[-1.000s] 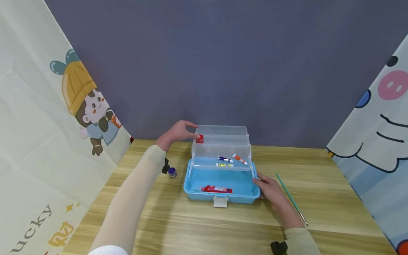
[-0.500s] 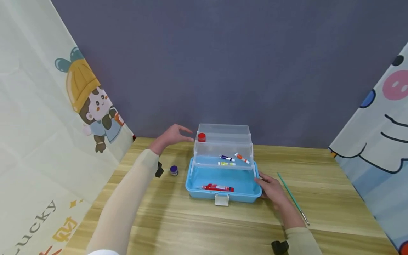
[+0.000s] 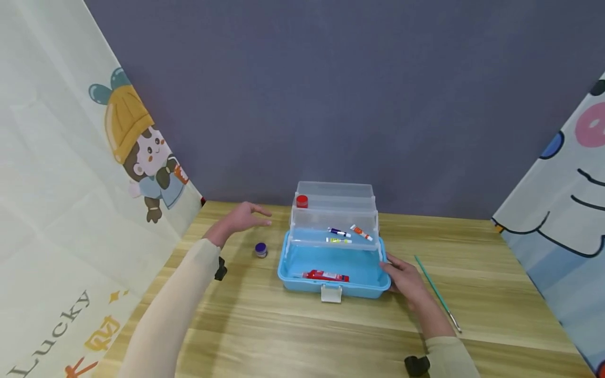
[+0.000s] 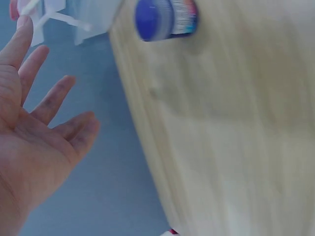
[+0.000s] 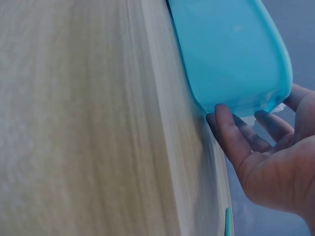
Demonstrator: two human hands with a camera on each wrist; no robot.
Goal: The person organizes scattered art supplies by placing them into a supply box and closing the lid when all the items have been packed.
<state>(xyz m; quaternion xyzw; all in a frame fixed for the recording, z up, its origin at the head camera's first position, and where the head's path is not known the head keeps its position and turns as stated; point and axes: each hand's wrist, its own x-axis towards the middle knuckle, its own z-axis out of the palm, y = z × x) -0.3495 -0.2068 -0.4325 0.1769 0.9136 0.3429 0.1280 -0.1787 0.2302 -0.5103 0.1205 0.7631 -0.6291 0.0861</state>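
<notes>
A light blue box [image 3: 302,285] stands open on the table, with clear trays [image 3: 331,220] raised behind its base. A red-lidded jar [image 3: 302,201] sits at the left of the upper tray. Purple, yellow and orange paint tubes [image 3: 361,232] lie on the lower tray; a red tube [image 3: 326,276] lies in the base. My left hand [image 3: 243,216] hovers left of the box with fingers extended, holding nothing. Nearby stands a purple-lidded jar [image 3: 261,250], also a blue-lidded jar [image 4: 167,18] in the left wrist view. My right hand [image 3: 406,281] touches the box's right side with its fingertips.
A green paintbrush [image 3: 437,293] lies on the wooden table [image 3: 283,336] to the right of the box. Behind the table hangs a dark grey-blue backdrop [image 3: 331,94]. Printed cloths [image 3: 52,157] hang at both sides.
My left hand has let go of the red-lidded jar, which stays in the upper tray, and has drawn back to the left. My right hand stays at the box's side.
</notes>
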